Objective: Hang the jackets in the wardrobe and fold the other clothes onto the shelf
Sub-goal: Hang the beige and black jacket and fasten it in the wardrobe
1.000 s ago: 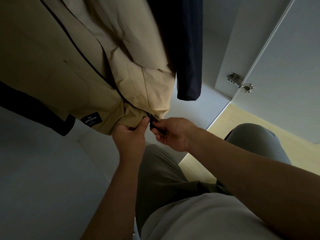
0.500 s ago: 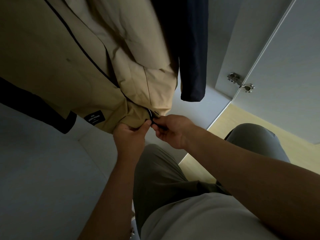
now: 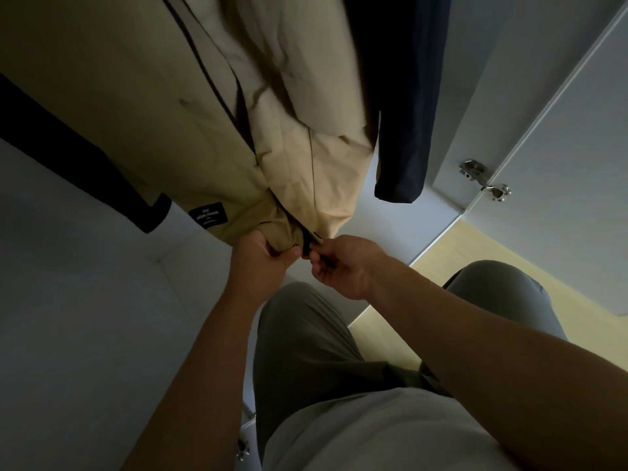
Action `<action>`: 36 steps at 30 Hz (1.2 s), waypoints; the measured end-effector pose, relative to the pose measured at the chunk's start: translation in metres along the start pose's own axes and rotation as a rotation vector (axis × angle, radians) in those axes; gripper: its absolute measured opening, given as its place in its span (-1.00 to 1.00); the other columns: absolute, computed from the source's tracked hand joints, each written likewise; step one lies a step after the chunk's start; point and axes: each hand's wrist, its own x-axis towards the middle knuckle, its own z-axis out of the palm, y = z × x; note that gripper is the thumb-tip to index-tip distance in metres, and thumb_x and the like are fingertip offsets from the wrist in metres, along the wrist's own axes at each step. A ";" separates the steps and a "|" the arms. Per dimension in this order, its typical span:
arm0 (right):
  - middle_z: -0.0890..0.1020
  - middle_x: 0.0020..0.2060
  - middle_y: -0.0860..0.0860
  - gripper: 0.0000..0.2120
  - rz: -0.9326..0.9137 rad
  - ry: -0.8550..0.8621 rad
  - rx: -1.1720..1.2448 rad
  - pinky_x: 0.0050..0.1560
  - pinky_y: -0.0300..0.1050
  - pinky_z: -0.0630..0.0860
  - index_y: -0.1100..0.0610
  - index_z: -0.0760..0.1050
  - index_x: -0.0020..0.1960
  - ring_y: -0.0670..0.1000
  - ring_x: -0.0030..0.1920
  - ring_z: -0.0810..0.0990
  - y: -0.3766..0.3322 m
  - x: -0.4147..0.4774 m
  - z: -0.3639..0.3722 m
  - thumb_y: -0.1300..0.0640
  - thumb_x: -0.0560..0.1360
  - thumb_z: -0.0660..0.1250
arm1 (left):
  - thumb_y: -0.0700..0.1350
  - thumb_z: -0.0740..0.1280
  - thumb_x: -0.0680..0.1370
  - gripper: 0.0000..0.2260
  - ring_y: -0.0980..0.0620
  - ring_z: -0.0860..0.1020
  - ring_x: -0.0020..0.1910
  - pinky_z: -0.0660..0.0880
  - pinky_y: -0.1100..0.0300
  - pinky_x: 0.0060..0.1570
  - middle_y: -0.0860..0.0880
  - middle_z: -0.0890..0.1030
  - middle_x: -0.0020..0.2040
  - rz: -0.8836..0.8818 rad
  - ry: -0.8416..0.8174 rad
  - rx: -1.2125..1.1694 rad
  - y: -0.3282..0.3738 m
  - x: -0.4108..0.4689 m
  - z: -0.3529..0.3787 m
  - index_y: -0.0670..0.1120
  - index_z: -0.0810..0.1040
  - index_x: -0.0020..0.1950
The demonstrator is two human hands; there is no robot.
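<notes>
Hem (image 3: 289, 229) of tan jacket (image 3: 136, 113), hanging in wardrobe (image 3: 85, 300), sat bunched in left hand (image 3: 260, 263), probably steadied so right hand (image 3: 343, 266), pinching zipper pull (image 3: 315, 237), could run it up.

The beige jacket (image 3: 136, 96) hangs inside the wardrobe (image 3: 85, 317). A dark zip line runs down its front, a black label sits near its hem, and the hem is bunched. The navy jacket (image 3: 407, 96) hangs just right of the beige jacket, its hem loose.

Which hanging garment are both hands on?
The beige jacket with the black label: left hand and right hand grip its hem. The navy garment hangs untouched beside it.
</notes>
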 end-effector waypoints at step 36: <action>0.63 0.08 0.02 -0.57 -1.643 0.029 -1.978 0.04 -0.03 0.51 0.07 0.54 0.25 0.06 0.06 0.57 0.000 0.021 -0.034 -0.16 0.50 0.37 | -0.28 0.41 0.51 -0.65 -0.18 0.65 0.12 0.61 0.02 0.05 -0.26 0.66 0.14 -0.211 -0.139 -0.829 -0.030 -0.005 0.001 -0.31 0.53 0.28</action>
